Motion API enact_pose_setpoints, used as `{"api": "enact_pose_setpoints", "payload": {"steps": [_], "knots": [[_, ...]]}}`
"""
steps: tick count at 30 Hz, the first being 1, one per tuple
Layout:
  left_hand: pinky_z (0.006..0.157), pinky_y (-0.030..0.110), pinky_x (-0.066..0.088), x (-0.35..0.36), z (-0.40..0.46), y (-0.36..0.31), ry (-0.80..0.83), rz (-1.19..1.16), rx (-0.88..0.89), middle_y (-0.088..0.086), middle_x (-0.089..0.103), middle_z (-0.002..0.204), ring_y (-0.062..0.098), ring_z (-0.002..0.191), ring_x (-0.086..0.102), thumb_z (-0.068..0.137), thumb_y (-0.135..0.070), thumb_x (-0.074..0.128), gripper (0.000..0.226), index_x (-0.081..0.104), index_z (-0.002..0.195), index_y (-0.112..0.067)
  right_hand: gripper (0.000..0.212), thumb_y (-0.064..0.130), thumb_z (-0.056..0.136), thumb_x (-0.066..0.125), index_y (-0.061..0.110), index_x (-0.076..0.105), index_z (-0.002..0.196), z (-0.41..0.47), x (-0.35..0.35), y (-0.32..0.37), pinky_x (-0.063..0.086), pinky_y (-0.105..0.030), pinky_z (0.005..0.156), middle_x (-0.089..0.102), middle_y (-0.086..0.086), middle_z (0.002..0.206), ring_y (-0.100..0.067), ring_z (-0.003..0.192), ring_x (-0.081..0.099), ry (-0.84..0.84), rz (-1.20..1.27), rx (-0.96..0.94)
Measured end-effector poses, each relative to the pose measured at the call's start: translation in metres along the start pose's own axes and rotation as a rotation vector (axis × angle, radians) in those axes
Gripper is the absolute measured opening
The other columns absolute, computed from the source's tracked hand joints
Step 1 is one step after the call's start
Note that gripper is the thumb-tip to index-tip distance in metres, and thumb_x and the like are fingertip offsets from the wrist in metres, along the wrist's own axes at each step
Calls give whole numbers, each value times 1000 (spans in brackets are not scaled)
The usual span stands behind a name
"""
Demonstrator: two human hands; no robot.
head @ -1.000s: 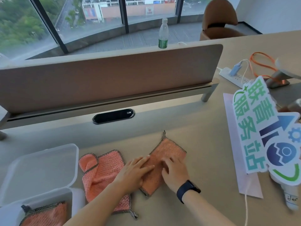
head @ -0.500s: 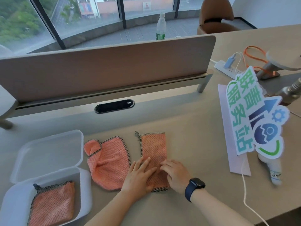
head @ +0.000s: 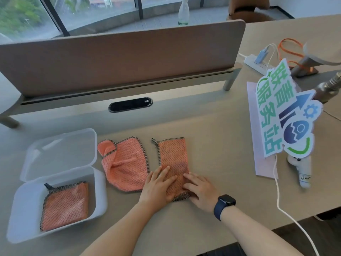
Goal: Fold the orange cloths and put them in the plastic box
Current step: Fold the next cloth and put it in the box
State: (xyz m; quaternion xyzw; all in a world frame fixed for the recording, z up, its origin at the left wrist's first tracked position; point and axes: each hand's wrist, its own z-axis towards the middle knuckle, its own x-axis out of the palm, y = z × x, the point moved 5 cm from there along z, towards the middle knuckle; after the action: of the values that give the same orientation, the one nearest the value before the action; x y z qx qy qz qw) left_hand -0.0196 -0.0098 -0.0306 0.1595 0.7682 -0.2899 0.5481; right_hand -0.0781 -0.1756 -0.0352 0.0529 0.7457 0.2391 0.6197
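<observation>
A folded orange cloth (head: 173, 156) lies as a tall rectangle on the table in front of me. My left hand (head: 158, 185) rests flat on its lower left part, fingers spread. My right hand (head: 200, 187), with a dark watch on the wrist, lies flat on its lower right corner. An unfolded, rumpled orange cloth (head: 123, 163) sits just to the left, touching my left hand's side. The clear plastic box (head: 99, 193) stands at the left with its lid (head: 60, 152) hinged open behind; one folded orange cloth (head: 64, 206) lies inside.
A brown desk divider (head: 120, 58) runs across the back, with a black cable slot (head: 130, 104) before it. At the right stand a colourful sign (head: 287, 115) on a white handle, a pink sheet (head: 262, 167), a white cable (head: 287, 215) and a power strip (head: 258, 64).
The cloth under my hands has turned from slanted to upright and straight. My view has tilted down, bringing the box and its folded cloth fully into sight. Both hands stay flat on the cloth's near end.
</observation>
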Motion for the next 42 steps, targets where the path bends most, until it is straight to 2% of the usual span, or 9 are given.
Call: {"api": "enact_pose_setpoints", "payload": {"steps": [4,10,15,23,26,28,32,38,42], "knots": [[103,52,41,2,-10,-6,-14,-35,-15,3,47,145,30,135,40,74,-66,48,59,59,124,-37,25,32,71,58,26,71,92,-5,0,4,52,-43,85,64,-4,125,-31,112,61,-31,-9,-27],[117,46,2,9,-30,-17,67,2,19,-6,5,159,23,147,1,66,-77,42,90,30,145,-38,26,31,76,52,24,73,89,-17,2,3,49,-40,91,65,1,124,-26,115,58,-91,62,-15],[103,51,39,9,-41,-19,15,12,38,1,49,143,32,131,44,66,-49,57,61,57,125,-34,25,32,82,51,21,70,94,-23,-1,1,38,-29,99,66,5,122,-21,113,54,-108,142,62],[99,31,44,-6,-42,-10,-213,-423,-1,-11,68,112,10,118,52,76,-24,57,23,75,89,-18,31,38,83,45,17,68,87,-16,-20,2,48,-35,72,64,-1,79,-11,87,49,-161,348,200],[75,18,43,-25,-37,-7,-205,-690,-150,-22,62,78,-9,84,52,77,-17,59,10,68,73,-19,22,34,82,53,20,69,83,-7,-34,-1,48,-33,68,62,0,75,-12,80,53,-240,472,306],[55,27,35,-34,-28,-3,-206,-845,-266,-14,43,54,0,55,39,77,-21,56,19,51,59,-18,17,30,81,58,24,71,89,4,-44,-4,50,-29,68,67,4,79,-13,77,60,-288,556,382],[53,30,26,-38,-1,12,-245,-1082,-484,-6,39,54,11,53,34,84,-21,59,30,50,56,-13,12,21,88,60,30,68,88,33,-53,-12,50,-28,69,69,13,79,-7,76,62,-277,637,476],[51,33,29,-39,33,30,-257,-917,-645,-3,45,54,13,53,39,90,-33,56,37,47,59,-13,24,31,92,50,24,69,107,76,-54,-29,45,-27,74,69,8,99,-14,91,61,-147,523,584],[52,31,31,-36,52,38,-262,-796,-677,3,50,56,18,55,43,91,-37,54,42,47,61,-8,25,29,92,48,15,68,96,93,-51,-40,51,-35,77,70,-2,93,-23,88,63,-99,423,633]]}}
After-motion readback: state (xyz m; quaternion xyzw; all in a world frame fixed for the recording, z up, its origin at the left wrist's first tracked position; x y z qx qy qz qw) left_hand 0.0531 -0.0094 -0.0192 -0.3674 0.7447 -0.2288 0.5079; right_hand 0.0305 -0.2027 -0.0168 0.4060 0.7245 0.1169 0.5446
